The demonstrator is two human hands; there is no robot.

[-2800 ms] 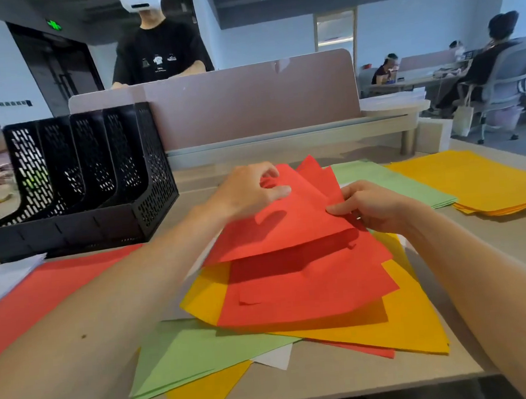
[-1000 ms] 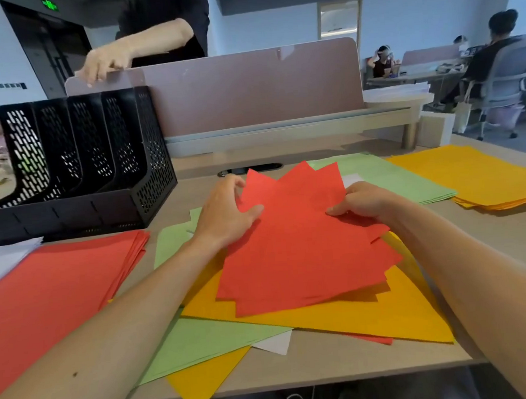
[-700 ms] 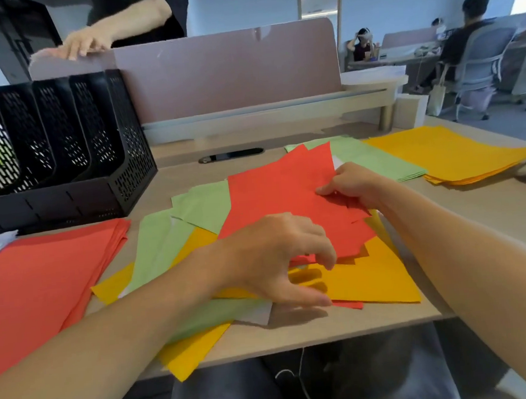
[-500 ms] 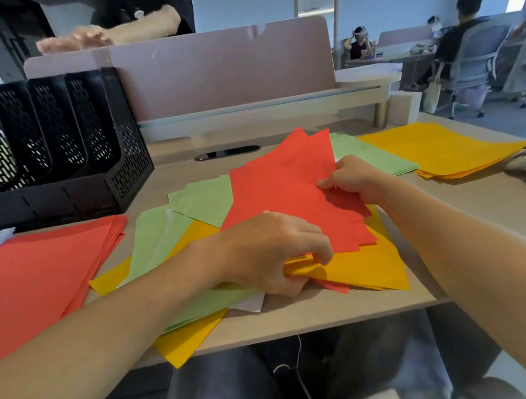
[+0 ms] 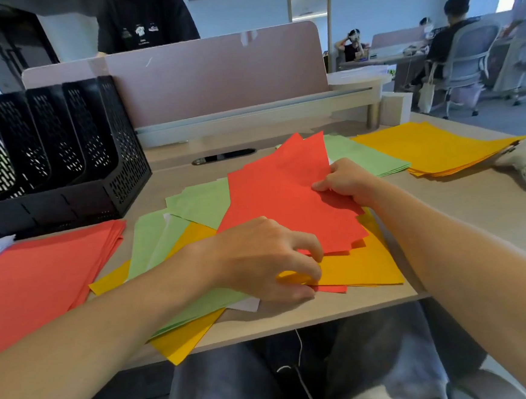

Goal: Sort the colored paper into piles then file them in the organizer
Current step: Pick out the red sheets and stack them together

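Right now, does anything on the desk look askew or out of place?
Yes. The unsorted pile is fanned out crooked, and a yellow sheet at its near-left corner hangs over the front edge of the desk and might slide off. The red pile, green pile and yellow pile lie fairly square.

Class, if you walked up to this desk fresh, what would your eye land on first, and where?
The fan of red sheets in the middle, pinched by the right hand. Just below it, the left hand pinches the orange sheet at the near edge. Sorted piles flank them: red pile left, orange pile far right.
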